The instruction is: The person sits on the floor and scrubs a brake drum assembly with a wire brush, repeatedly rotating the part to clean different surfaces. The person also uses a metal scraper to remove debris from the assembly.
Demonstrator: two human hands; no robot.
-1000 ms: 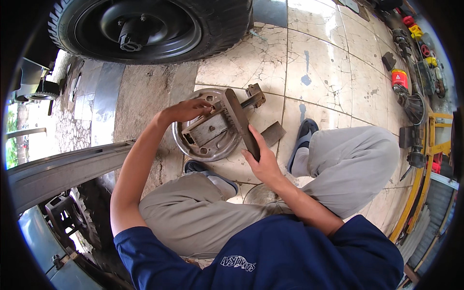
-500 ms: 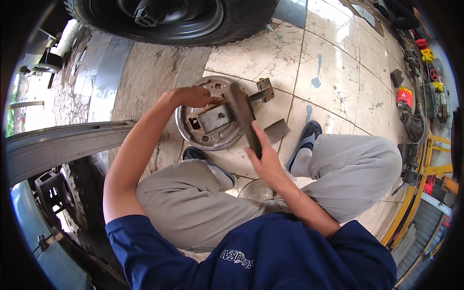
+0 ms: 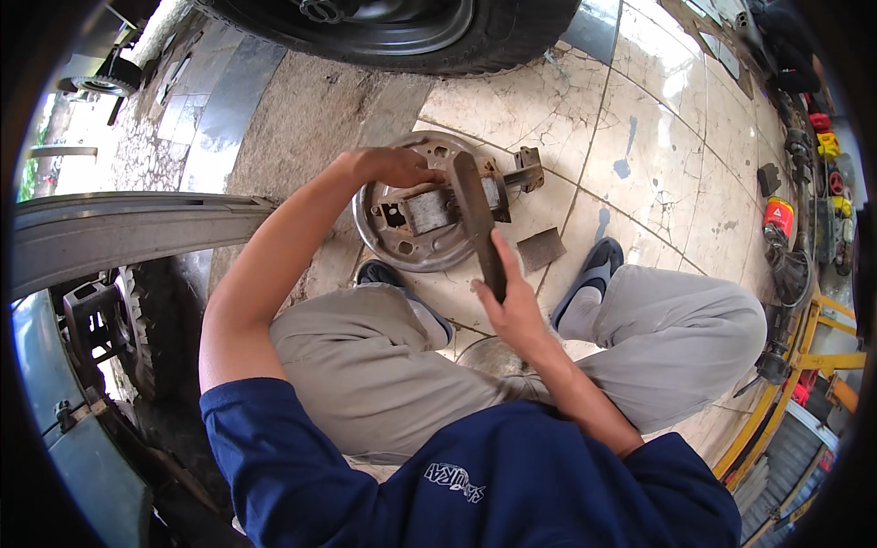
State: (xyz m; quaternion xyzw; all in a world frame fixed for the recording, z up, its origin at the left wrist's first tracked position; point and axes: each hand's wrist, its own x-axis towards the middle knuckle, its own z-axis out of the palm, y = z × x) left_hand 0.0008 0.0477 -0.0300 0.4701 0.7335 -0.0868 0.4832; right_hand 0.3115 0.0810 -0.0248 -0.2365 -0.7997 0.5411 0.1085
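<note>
The right grip (image 3: pixel 513 309) is wrapped round a bar (image 3: pixel 478 224) over the round plate (image 3: pixel 427 258) on the floor (image 3: pixel 658 142). The left grip (image 3: pixel 402 168) is over the plate too; I can't tell if it pinches. This looks like rubbing, calling next for a steady plate.

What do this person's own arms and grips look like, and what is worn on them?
The left arm and right arm are bare below a short, plain navy-blue left sleeve and right sleeve. Each grip is ungloved: left hand, right hand. I see no watch or bracelet on either wrist.
</note>
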